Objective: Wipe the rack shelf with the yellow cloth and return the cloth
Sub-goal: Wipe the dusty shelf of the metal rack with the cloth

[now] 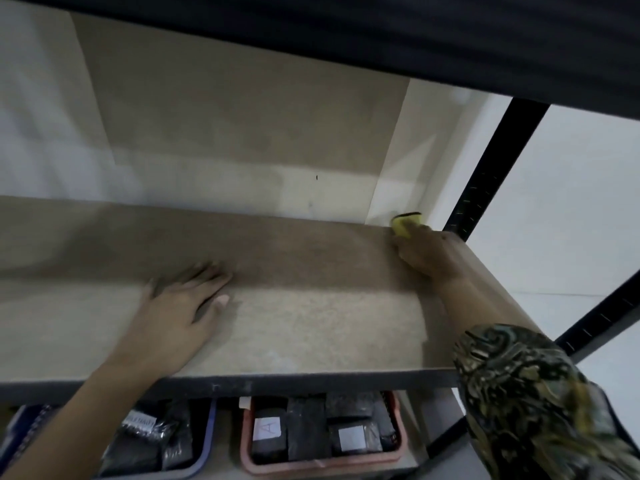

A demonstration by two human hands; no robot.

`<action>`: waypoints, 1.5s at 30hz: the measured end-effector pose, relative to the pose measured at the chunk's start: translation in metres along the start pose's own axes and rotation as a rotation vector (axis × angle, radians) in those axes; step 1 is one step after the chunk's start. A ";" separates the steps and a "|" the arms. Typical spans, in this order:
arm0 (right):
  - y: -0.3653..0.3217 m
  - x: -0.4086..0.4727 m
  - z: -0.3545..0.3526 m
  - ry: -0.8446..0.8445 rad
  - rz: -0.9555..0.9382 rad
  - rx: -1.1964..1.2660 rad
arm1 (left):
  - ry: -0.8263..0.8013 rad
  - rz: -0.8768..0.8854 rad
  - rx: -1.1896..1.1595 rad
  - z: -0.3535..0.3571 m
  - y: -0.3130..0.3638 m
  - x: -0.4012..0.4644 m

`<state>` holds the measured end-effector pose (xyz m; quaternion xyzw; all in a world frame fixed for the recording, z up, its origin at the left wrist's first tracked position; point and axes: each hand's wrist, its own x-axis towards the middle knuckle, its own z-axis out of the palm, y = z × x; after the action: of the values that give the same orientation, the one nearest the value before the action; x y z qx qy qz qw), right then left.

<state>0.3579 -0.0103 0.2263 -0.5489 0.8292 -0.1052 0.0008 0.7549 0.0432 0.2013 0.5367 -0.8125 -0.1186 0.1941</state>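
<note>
Fingers of the left hand [180, 303] lie straight and spread, palm down, flat on the rack shelf [311, 327] near its front left-centre. Right hand [424, 252] reaches to the shelf's far right back corner, on top of the yellow cloth [406, 224]; its fingers look curled over the cloth, but blur makes the exact grip hard to tell. Cloth sits on the shelf board right at the corner, touching or just beside the back wall [225, 133], with a dark edge along its top. Patterned sleeve [526, 393] covers the right forearm. Black upright post [491, 174] stands just right of the cloth. Below the shelf: a red bin [322, 464] and a blue bin [202, 445], both holding dark packets.
</note>
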 end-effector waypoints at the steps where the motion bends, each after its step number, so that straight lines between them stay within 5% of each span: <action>1: -0.017 -0.004 0.002 -0.010 -0.088 0.035 | -0.003 -0.002 -0.001 0.000 0.000 0.000; 7: -0.117 -0.089 0.017 -0.204 -0.586 0.224 | 0.019 0.001 0.026 0.003 0.000 0.001; 10: -0.118 -0.127 0.012 -0.192 -0.669 0.235 | 0.019 0.000 0.038 0.002 0.000 0.001; 15: -0.034 -0.094 -0.036 0.239 -0.286 0.309 | 0.026 0.006 0.030 0.004 -0.003 0.002; 18: 0.023 -0.056 -0.029 0.125 0.110 0.189 | 0.024 0.016 0.035 0.006 -0.005 0.003; 21: 0.031 -0.032 -0.004 0.002 0.170 -0.031 | 0.015 0.015 0.036 0.006 -0.004 0.003; 25: -0.031 -0.009 0.009 0.055 -0.065 -0.037 | 0.020 0.017 0.044 0.005 -0.002 0.003; 33: -0.160 -0.102 0.025 -0.147 -0.657 0.323 | 0.016 0.018 0.049 0.003 0.002 0.001; 36: -0.127 -0.115 0.005 -0.033 -0.505 0.454 | 0.036 0.036 0.035 -0.008 -0.008 -0.002; 39: -0.067 -0.100 -0.011 0.164 -0.290 0.229 | 0.053 0.014 0.068 -0.028 -0.038 -0.009; 45: -0.044 -0.061 0.010 0.034 0.104 0.031 | -0.013 -0.116 0.141 -0.053 -0.096 -0.024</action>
<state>0.4232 0.0271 0.2169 -0.5030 0.8549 -0.1274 0.0006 0.8654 0.0280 0.2058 0.5945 -0.7876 -0.0755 0.1435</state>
